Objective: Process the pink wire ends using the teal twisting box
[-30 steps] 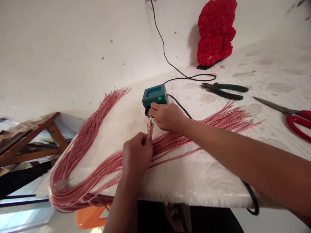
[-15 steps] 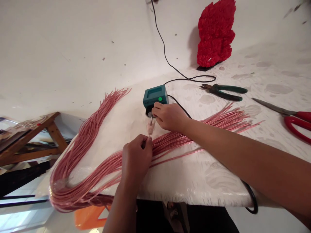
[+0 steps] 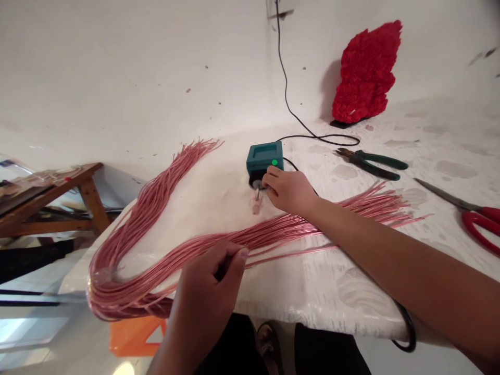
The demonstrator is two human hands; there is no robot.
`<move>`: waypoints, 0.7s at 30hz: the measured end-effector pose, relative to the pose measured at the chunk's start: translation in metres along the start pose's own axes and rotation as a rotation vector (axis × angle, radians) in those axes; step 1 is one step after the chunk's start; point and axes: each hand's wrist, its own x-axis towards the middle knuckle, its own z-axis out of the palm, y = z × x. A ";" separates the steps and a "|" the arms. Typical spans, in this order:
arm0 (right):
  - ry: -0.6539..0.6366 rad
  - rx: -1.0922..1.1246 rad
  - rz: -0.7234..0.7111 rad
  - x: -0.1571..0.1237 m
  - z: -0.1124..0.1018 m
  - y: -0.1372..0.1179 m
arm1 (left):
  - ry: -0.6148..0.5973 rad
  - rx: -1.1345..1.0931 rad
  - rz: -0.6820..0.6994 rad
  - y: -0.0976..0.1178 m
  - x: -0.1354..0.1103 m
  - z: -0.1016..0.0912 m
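Left hand point(image 3: 207, 284) is curled up over the long pink wire bundle point(image 3: 250, 242), which runs sideways across the surface point(image 3: 308, 291); can't tell if it's pinching anything. Little pink clip point(image 3: 255, 206) sits nearer the right hand point(image 3: 289, 191), whose bent fingers are up against the teal meter box point(image 3: 264, 160).

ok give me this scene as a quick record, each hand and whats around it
left hand: closed on pink wires
right hand: fingers against teal box, above pink clip
box: green button on top, black cable leading away
tools: green-handled pliers, red-handled scissors
behind: red flower ornament
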 end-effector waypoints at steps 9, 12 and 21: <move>0.043 -0.005 -0.024 -0.001 0.002 0.005 | 0.124 -0.031 0.194 0.007 -0.019 -0.012; 0.050 0.013 -0.031 -0.001 0.002 0.006 | 0.124 0.004 0.257 0.008 -0.019 -0.013; 0.024 -0.017 -0.034 -0.002 0.006 0.006 | 0.054 0.032 0.409 0.008 -0.027 -0.019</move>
